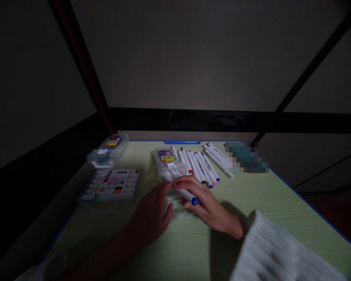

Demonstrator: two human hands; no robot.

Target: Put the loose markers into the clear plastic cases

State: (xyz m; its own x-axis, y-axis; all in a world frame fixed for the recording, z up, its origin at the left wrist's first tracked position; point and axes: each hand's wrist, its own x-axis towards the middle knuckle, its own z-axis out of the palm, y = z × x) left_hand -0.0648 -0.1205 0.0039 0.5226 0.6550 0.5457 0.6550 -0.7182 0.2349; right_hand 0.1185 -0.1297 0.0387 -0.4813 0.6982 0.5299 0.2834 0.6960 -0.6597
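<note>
A clear plastic marker case (169,166) with a yellow and blue label stands in the middle of the pale green table (193,249). My left hand (152,214) rests against the case's near end, fingers curled on it. My right hand (207,205) is closed on a white marker with a blue cap (190,197), held at the case's opening. A row of several white markers (200,166) with coloured caps lies just right of the case.
A flat clear box of markers (111,185) lies at the left. Behind it stands another clear case (107,152). A blurred greenish object (245,158) sits at the back right. Dark bars and a wall rise behind the table.
</note>
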